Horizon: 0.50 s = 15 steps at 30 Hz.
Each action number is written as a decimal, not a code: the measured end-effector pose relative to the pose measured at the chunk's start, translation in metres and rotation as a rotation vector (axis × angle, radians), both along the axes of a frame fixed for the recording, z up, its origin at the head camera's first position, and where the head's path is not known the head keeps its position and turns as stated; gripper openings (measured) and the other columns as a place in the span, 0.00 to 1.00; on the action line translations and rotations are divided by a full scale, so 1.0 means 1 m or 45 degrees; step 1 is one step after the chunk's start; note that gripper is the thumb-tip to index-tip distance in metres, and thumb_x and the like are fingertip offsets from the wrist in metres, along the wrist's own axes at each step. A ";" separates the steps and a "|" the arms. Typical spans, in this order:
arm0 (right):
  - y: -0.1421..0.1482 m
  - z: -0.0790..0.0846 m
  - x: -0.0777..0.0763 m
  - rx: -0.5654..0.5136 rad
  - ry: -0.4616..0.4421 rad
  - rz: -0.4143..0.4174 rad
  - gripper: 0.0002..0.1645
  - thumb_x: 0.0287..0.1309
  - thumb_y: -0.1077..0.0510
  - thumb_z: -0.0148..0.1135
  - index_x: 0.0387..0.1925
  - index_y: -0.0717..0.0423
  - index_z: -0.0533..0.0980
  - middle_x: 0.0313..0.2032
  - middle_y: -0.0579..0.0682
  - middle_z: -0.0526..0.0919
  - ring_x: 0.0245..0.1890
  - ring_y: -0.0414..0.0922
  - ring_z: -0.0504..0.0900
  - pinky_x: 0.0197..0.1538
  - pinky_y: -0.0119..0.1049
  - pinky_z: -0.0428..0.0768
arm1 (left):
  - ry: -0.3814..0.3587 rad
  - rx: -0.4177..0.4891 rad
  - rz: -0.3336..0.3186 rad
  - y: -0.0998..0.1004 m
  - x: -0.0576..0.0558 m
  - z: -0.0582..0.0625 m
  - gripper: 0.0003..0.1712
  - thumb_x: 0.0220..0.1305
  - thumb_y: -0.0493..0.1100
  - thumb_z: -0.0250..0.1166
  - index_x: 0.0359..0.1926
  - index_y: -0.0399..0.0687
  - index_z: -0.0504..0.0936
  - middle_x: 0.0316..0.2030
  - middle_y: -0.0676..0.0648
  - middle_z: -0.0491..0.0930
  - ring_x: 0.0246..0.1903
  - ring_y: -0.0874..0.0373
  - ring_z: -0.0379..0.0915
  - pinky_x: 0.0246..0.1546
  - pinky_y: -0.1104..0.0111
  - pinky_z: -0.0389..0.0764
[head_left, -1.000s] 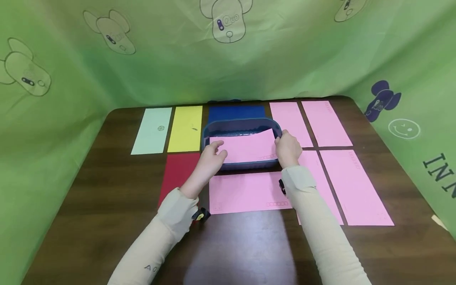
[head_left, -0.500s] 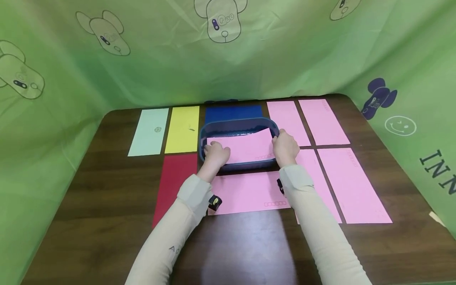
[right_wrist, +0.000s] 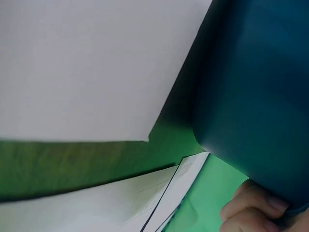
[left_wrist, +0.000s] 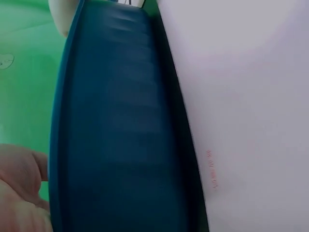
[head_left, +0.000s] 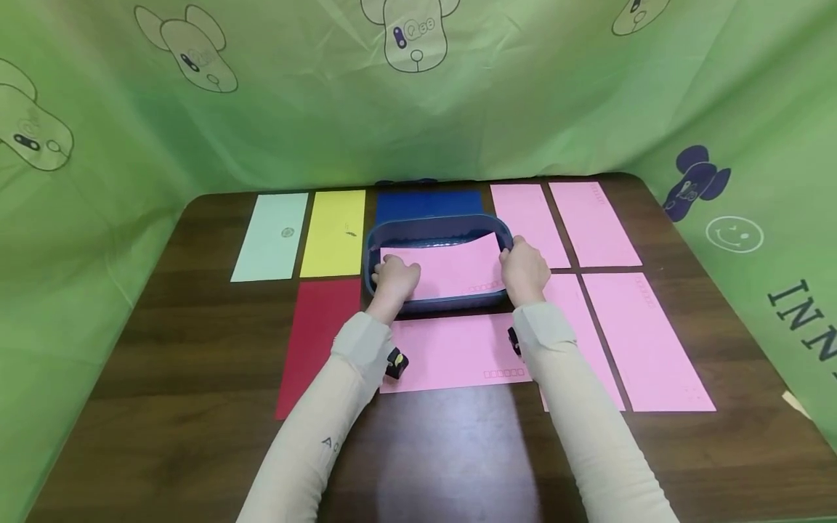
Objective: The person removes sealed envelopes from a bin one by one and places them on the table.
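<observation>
A dark blue plastic bin (head_left: 425,231) stands mid-table in the head view, with a pink envelope (head_left: 454,269) lying inside, its far right corner curled up. My left hand (head_left: 395,280) grips the bin at its left end, overlapping the envelope's left edge. At the opposite end my right hand (head_left: 525,272) holds the right rim. Fingers (right_wrist: 253,208) curl against the blue wall (right_wrist: 260,87) in the right wrist view. The left wrist view has part of a hand (left_wrist: 21,188) at the bin's rim. Another pink envelope (head_left: 458,352) lies crosswise in front of the bin.
Several pink envelopes (head_left: 647,338) lie in rows on the right. Pale green (head_left: 271,236), yellow (head_left: 333,232) and red envelopes (head_left: 317,338) lie left; a blue one (head_left: 428,205) is behind the bin. Green printed cloth (head_left: 327,116) hangs around the brown table (head_left: 176,378).
My left hand has moved from above the bin's front left onto its left end and taken hold there. The right hand keeps its grip; the bin stays about where it was.
</observation>
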State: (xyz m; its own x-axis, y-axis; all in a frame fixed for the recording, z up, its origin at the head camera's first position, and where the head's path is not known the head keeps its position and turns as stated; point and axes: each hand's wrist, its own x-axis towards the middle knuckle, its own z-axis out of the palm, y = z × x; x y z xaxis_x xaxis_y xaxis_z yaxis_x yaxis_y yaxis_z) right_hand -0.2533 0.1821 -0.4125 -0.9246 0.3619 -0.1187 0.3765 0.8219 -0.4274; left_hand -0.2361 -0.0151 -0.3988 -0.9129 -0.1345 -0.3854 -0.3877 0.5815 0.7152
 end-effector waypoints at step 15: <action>-0.001 0.002 0.002 0.015 0.006 0.012 0.20 0.70 0.53 0.45 0.57 0.58 0.70 0.50 0.65 0.81 0.49 0.64 0.80 0.48 0.55 0.78 | 0.378 0.128 0.098 0.004 0.010 -0.006 0.30 0.67 0.37 0.53 0.69 0.36 0.61 0.64 0.35 0.63 0.64 0.43 0.56 0.63 0.54 0.69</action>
State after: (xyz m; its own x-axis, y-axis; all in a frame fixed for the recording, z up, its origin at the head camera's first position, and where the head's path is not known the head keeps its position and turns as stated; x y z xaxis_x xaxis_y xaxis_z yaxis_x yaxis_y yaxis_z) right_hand -0.2517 0.1809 -0.4103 -0.9285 0.3547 -0.1101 0.3670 0.8304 -0.4192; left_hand -0.2262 -0.0111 -0.4049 -0.9761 -0.1824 -0.1182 -0.1933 0.4795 0.8560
